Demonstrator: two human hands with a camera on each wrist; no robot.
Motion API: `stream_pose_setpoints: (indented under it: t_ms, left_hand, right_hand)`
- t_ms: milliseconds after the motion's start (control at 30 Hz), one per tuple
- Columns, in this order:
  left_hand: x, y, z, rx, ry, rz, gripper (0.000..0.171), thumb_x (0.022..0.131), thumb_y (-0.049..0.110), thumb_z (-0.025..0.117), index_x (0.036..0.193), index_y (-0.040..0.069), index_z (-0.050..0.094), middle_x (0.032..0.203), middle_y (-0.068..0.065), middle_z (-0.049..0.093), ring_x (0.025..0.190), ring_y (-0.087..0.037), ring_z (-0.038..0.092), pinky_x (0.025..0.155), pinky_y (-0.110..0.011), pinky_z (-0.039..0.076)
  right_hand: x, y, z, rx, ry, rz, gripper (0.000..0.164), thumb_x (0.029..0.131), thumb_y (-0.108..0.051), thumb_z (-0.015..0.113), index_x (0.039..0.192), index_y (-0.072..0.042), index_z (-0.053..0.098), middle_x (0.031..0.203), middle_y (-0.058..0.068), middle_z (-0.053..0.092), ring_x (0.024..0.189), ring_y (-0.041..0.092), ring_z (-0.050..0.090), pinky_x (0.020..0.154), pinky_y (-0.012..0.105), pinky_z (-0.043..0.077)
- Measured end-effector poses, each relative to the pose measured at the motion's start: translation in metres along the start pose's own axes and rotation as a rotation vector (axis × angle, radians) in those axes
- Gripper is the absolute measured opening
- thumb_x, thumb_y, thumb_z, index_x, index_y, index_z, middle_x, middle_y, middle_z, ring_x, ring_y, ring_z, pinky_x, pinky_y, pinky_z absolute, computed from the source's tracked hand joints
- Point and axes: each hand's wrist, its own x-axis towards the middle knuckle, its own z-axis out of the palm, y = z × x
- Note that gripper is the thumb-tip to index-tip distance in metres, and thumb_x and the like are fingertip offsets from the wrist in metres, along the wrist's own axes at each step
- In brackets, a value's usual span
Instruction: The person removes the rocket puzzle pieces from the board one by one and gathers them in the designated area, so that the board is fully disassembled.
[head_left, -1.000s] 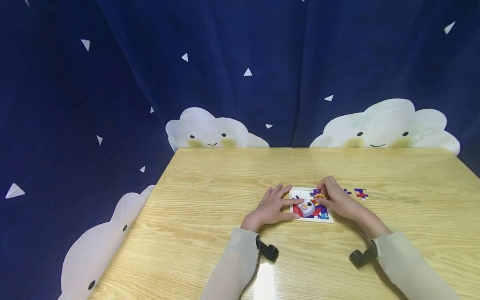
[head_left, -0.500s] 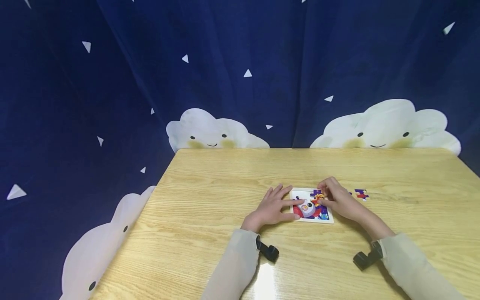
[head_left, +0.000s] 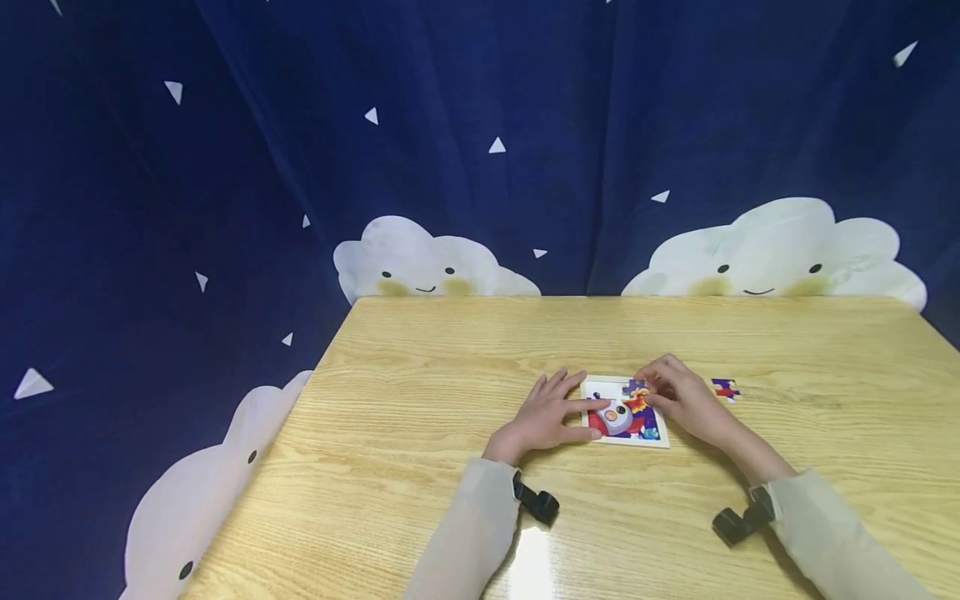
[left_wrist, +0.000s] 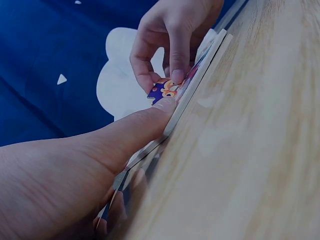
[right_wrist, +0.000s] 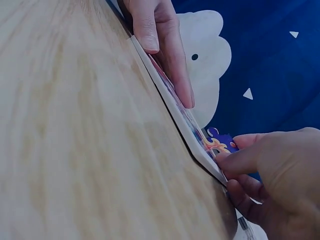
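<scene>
A small jigsaw puzzle in a white frame (head_left: 633, 443) lies on the table, showing a penguin-like figure on purple. My left hand (head_left: 542, 417) rests over its left side, fingers spread, with the index finger and thumb lying across the picture. At the upper right corner, my right hand (head_left: 686, 404) pinches a purple puzzle piece with orange flame shapes (right_wrist: 222, 141) between thumb and fingers. In the left wrist view that puzzle piece (left_wrist: 165, 90) stands tilted up from the picture. White backing shows in the upper left of the frame.
A loose purple and red puzzle piece (head_left: 725, 389) lies on the wooden table (head_left: 420, 358), right of my right hand. Behind the table hangs a dark blue curtain (head_left: 450, 83) with white triangles and smiling clouds. A black camera band (head_left: 536, 500) sits on each wrist.
My right hand and forearm have shifted slightly right, the fingers lifting a little at the frame's corner. A second loose piece beside the hand is now hidden behind it. The left hand stays put.
</scene>
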Motion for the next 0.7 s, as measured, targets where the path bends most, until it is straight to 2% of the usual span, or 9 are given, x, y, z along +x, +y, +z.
stream_pose_setpoints:
  t_ms: [133, 367, 700]
  left_hand:
    - [-0.0004, 0.0006, -0.001, -0.01, -0.005, -0.002, 0.052, 0.094, 0.055, 0.054, 0.144, 0.046, 0.043, 0.167, 0.002, 0.014, 0.155, -0.027, 0.006, 0.126, -0.049, 0.004]
    - [0.0006, 0.0007, -0.0005, -0.019, -0.004, -0.002, 0.052, 0.094, 0.055, 0.055, 0.144, 0.046, 0.043, 0.167, 0.002, 0.013, 0.156, -0.027, 0.004, 0.126, -0.049, 0.003]
    - [0.0001, 0.0012, -0.0012, -0.007, -0.016, -0.012, 0.052, 0.094, 0.056, 0.054, 0.144, 0.047, 0.042, 0.167, 0.003, 0.013, 0.156, -0.026, 0.004, 0.126, -0.048, 0.003]
  right_hand:
    - [0.0008, 0.0022, 0.0008, 0.01, 0.006, 0.009, 0.025, 0.086, 0.008, 0.067, 0.108, -0.004, 0.066, 0.101, 0.009, 0.057, 0.083, 0.017, 0.06, 0.075, 0.015, 0.052]
    - [0.0023, 0.0053, 0.0005, 0.024, 0.037, 0.036, 0.025, 0.085, 0.006, 0.068, 0.106, -0.007, 0.069, 0.096, 0.004, 0.06, 0.079, 0.001, 0.055, 0.07, 0.013, 0.049]
    - [0.003, 0.0059, -0.0044, 0.084, 0.023, 0.124, 0.024, 0.089, -0.003, 0.069, 0.112, -0.01, 0.069, 0.102, 0.005, 0.063, 0.083, -0.004, 0.057, 0.074, 0.013, 0.049]
